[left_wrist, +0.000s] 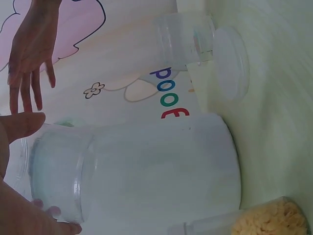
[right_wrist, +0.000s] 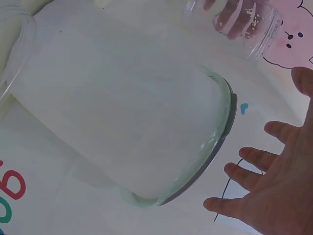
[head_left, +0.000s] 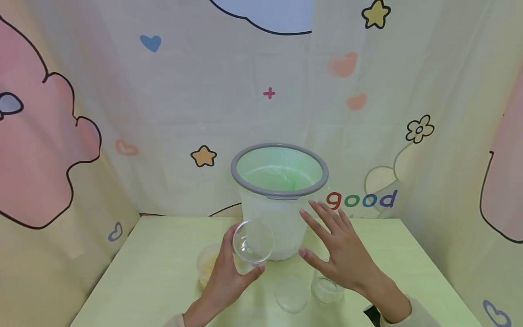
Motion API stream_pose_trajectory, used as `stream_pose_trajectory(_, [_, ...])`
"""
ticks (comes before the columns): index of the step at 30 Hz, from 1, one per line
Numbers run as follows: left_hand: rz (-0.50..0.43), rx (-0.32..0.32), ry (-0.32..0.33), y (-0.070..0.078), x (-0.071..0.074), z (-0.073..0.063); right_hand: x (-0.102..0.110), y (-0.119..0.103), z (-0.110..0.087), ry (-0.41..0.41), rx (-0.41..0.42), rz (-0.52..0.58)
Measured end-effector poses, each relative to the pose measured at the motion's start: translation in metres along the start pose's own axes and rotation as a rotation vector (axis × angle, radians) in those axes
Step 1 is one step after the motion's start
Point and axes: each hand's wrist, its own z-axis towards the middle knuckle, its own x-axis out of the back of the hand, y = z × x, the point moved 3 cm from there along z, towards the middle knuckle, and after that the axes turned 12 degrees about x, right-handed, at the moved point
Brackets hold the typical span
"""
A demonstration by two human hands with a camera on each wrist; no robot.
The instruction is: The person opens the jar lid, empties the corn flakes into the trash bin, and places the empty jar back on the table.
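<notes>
My left hand point(head_left: 222, 279) grips a clear jar point(head_left: 254, 243) around its side, its round mouth tilted toward the head camera. A few small crumbs show inside that jar in the right wrist view. Fingers spread and holding nothing, my right hand point(head_left: 347, 256) hovers to the right of the jar. Below the right hand another clear jar point(head_left: 327, 293) stands on the table. Beside it lies a round translucent lid point(head_left: 291, 295). Partly hidden behind the left hand is a clear jar point(left_wrist: 210, 225) with yellowish flakes point(left_wrist: 271, 220) in it.
A tall whitish bin point(head_left: 261, 211) with a grey rim and pale green inside stands at the table's back, behind the hands. Printed cloth point(head_left: 171, 104) hangs around the pale table point(head_left: 135, 272). A small dark object point(head_left: 372, 314) lies near my right wrist.
</notes>
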Motion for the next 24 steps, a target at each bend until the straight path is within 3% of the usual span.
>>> stream_pose_trajectory(8, [0.051, 0.098, -0.014, -0.013, -0.009, -0.006, -0.008, -0.002, -0.01, -0.034, -0.026, 0.011])
stream_pose_trajectory(13, [0.055, 0.112, -0.008, -0.017, -0.012, -0.006, -0.012, -0.003, -0.015, -0.037, -0.029, -0.001])
stream_pose_trajectory(24, [0.079, 0.154, -0.071, -0.04, -0.029, -0.017, -0.027, -0.005, -0.03, -0.034, -0.02, -0.015])
